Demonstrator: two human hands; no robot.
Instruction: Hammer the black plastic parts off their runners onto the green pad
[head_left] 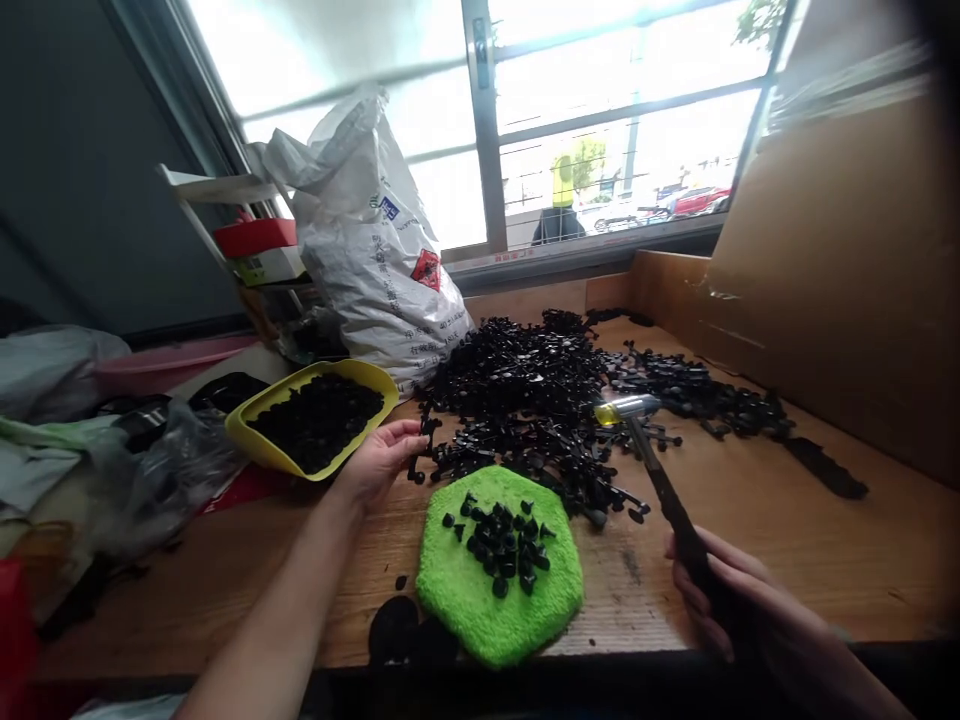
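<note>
My left hand (386, 460) pinches a small black plastic part (420, 462) with knobbed ends, just left of the green pad. In my right hand (720, 590) is a hammer (666, 490); its dark handle slants up to a silver head with a yellow face. The hammer head is raised in front of the black heap. A bright green fuzzy hexagonal pad (491, 625) lies between my hands, with a cluster of small black pieces (504, 545) on it. Behind it spreads a large pile of black plastic parts (525, 370).
To the left, a yellow tray (238, 425) holds many black pieces. A white printed sack (382, 270) stands by the window. Crumpled plastic bags (165, 480) crowd the table's left side. A large cardboard sheet (840, 250) leans at the right. Flat black scraps lie near the front edge.
</note>
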